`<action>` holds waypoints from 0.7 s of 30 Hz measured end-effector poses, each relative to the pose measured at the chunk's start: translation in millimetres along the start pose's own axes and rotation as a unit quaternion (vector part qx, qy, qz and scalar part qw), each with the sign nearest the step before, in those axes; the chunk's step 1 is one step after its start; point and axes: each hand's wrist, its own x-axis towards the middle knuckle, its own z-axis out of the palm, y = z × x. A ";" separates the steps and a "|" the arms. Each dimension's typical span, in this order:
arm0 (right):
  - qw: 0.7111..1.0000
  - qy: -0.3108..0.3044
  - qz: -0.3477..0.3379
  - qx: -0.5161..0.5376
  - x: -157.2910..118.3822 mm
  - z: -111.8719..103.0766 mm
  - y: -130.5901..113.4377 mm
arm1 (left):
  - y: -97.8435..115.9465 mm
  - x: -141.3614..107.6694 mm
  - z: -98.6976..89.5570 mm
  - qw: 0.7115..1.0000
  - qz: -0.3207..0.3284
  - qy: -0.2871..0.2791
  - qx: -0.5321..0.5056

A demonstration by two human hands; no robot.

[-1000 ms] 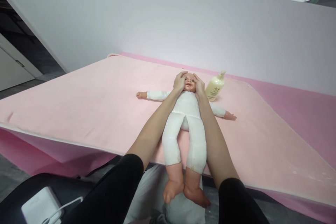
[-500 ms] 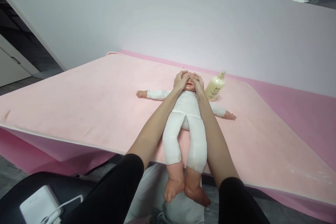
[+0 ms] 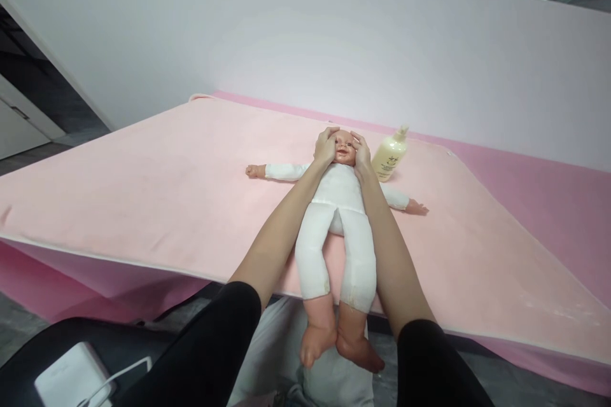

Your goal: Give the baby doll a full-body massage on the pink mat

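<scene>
A baby doll (image 3: 340, 210) in a white suit lies on its back on a pink mat (image 3: 143, 184), arms spread, bare feet hanging over the near edge. My left hand (image 3: 325, 146) rests against the left side of the doll's head. My right hand (image 3: 361, 151) presses the right side of the head. The fingers of both hands curve around the head and leave the face showing between them.
A cream lotion bottle (image 3: 390, 155) with a pump stands just right of the doll's head. A white wall rises behind the mat. A white power adapter (image 3: 71, 378) with a cable lies on a black surface at the lower left.
My hands covered the middle of the doll's face half a second ago; they have slid outward to the sides of the head, uncovering the face.
</scene>
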 end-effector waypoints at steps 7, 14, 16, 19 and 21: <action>0.998 0.008 0.030 0.061 -6.4 6.1 -7.5 | -8.2 3.1 0.6 0.999 0.004 0.010 -0.034; 0.997 0.002 -0.053 -0.050 -16.6 6.7 -7.9 | 1.7 -6.2 -3.9 1.000 0.020 -0.007 -0.017; 0.996 -0.008 -0.051 -0.074 -18.5 4.5 -8.7 | 3.4 -7.5 -4.7 1.000 0.024 -0.013 -0.014; 0.995 -0.011 -0.043 -0.094 -17.9 2.9 -10.5 | 4.9 -7.1 -5.4 1.000 0.019 -0.021 -0.010; 0.994 -0.010 -0.041 -0.097 -15.2 2.7 -10.5 | 5.8 -6.3 -5.4 1.000 0.013 -0.023 -0.001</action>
